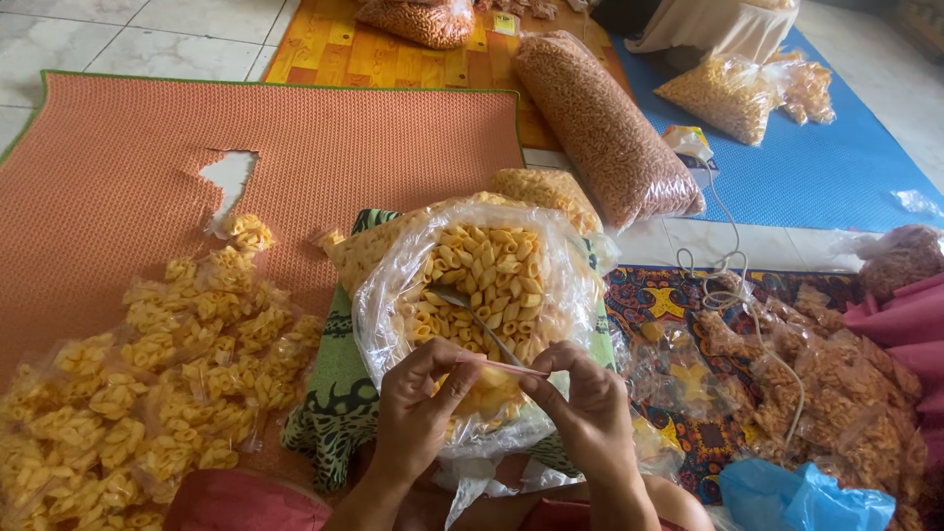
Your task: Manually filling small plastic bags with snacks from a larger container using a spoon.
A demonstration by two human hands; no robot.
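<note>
Your fingers (462, 366) pinched a small clear plastic packet (497, 379) of yellow snacks, left hand (418, 413) and right hand (590, 408) gripping its top edge together. Just beyond, a metal spoon (477, 320) lay in the large open plastic bag of yellow curled snacks (492, 280). Filled packets (147, 393) covered the near left corner of the orange woven mat (128, 157).

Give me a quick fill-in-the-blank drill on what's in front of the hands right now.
1. The left hand and right hand pinch a small clear plastic packet between their ____.
2. A metal spoon lies in the big open clear bag of ____ shell-shaped snacks.
3. Filled small snack packets are piled on the ____ woven mat.
4. The long sealed bag of brown snacks lies beside a ____ mat.

Missing words: fingertips; yellow; orange; blue
</note>
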